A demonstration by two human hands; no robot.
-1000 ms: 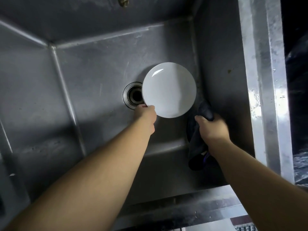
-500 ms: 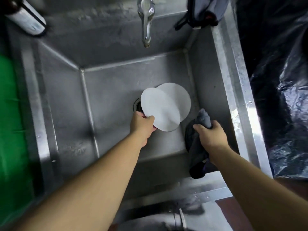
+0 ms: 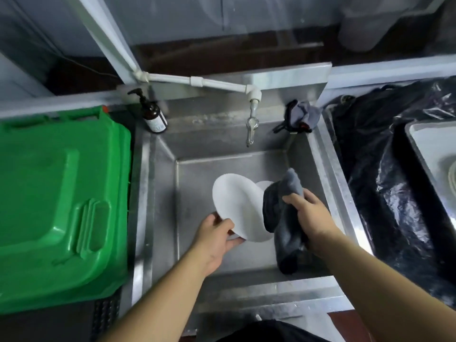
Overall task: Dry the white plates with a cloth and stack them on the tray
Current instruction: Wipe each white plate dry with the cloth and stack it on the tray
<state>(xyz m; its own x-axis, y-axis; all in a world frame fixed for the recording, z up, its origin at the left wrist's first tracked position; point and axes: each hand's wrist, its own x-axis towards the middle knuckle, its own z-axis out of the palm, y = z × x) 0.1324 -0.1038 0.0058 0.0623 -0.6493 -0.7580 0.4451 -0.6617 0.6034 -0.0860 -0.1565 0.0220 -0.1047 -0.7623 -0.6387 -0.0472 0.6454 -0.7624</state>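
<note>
Left hand [image 3: 217, 235] pinches the white plate [image 3: 238, 206] at its lower rim, thumb on the near face and fingers curled behind, holding it tilted up on edge over the steel sink [image 3: 328, 174]. Right hand [image 3: 312, 215] grips a grey cloth [image 3: 281, 211], fingers curled round the bunched fabric, and presses it against the plate's right edge; the loose end of the cloth hangs down toward the sink floor.

As a judgement, the plate is stiff, glazed and probably wet, so it would be slippery at the rim and would chip or break if it dropped onto the steel. A pinch at one edge leaves it free to swing; a firmer hold would put the thumb well onto the face with the fingers spread behind, or cradle it through the cloth, which adds friction. It looks light enough for one hand. The cloth is soft and thick and should wrap round the rim easily.

The plate is plain white, round, shallow, with a smooth unmarked face and no visible pattern. A second white plate [image 3: 264, 185] shows partly behind it, lower in the sink, mostly hidden by the first plate and the cloth.

At the far right edge of the view a pale tray [image 3: 419, 144] rests on black plastic sheeting [image 3: 385, 183], well apart from the sink.
</note>
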